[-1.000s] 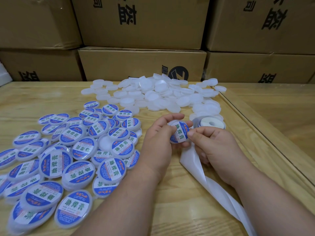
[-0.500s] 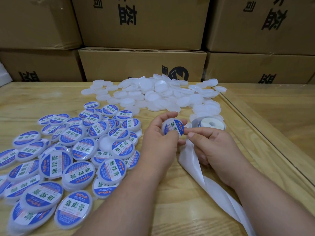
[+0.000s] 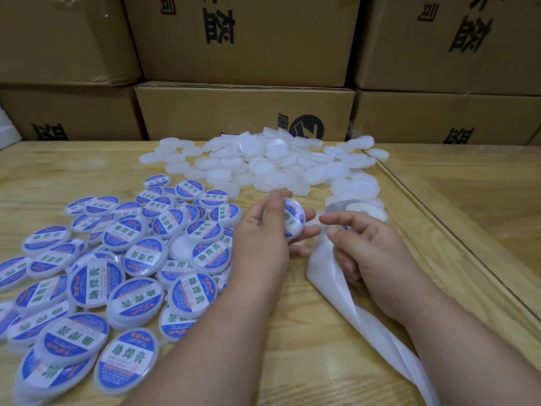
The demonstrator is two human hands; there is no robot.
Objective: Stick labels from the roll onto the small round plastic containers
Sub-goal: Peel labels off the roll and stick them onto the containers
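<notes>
Container (image 3: pixel 293 218), small round plastic, blue-and-white label applied, gripped on edge in left hand (image 3: pixel 263 238), fingers curled round rim, above table centre. Right hand (image 3: pixel 371 247) just right of it, apart; lower fingers curled on white backing strip (image 3: pixel 330 273), index finger extended. Label roll (image 3: pixel 364 213) flat, just beyond right hand. Labelled containers (image 3: pixel 117 273) piled left and near. Unlabelled white containers (image 3: pixel 272 165) heaped far centre. Wooden table (image 3: pixel 322 347). Cardboard boxes (image 3: pixel 243 39) stacked behind.

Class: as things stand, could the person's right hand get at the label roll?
Probably yes. The right hand lies just in front of the label roll, nothing between them, though its fingers are already curled around the backing strip.
</notes>
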